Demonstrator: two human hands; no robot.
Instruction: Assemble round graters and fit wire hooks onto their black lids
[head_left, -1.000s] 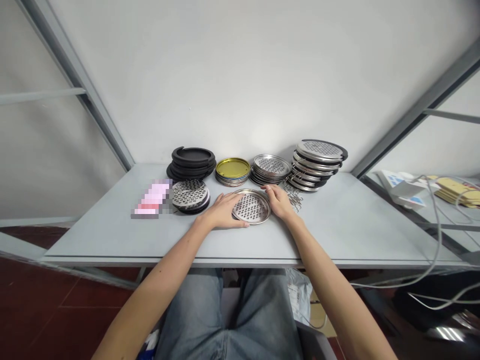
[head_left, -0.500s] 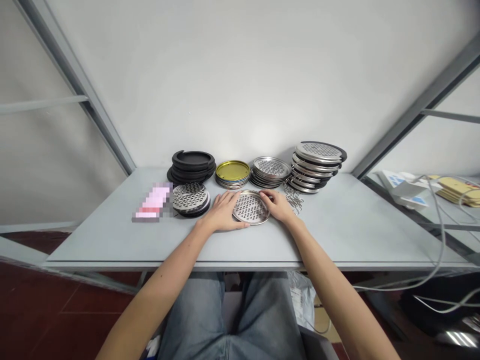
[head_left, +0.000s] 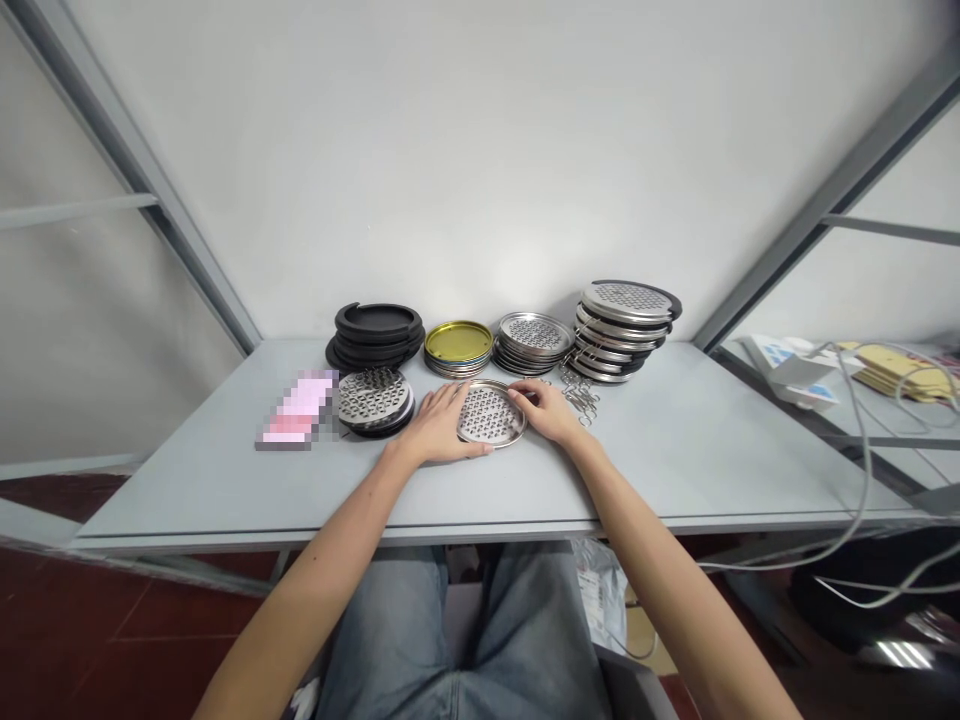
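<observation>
A round metal grater plate (head_left: 491, 415) with a raised rim lies flat on the table between my hands. My left hand (head_left: 437, 425) curves round its left side, thumb along the near rim and fingers toward the far rim. With bent fingers, my right hand (head_left: 546, 408) grips the right rim. Small metal hooks (head_left: 580, 393) lie in a loose heap just beyond my right hand. To the left of my left hand is a stack of perforated grater discs (head_left: 373, 398) with black pieces beneath.
Along the wall on the grey table (head_left: 225, 490) stand black round holders (head_left: 377, 335), yellow-topped round lids (head_left: 458, 342), rimmed grater plates (head_left: 535, 335) and a tall stack of assembled graters (head_left: 628, 330). A blurred pink object (head_left: 298, 410) lies left. Cables (head_left: 862, 480) hang at the right.
The camera view has shifted slightly, so the table's things appear a little further left. Both hands keep their hold on the grater plate, with little other movement.
</observation>
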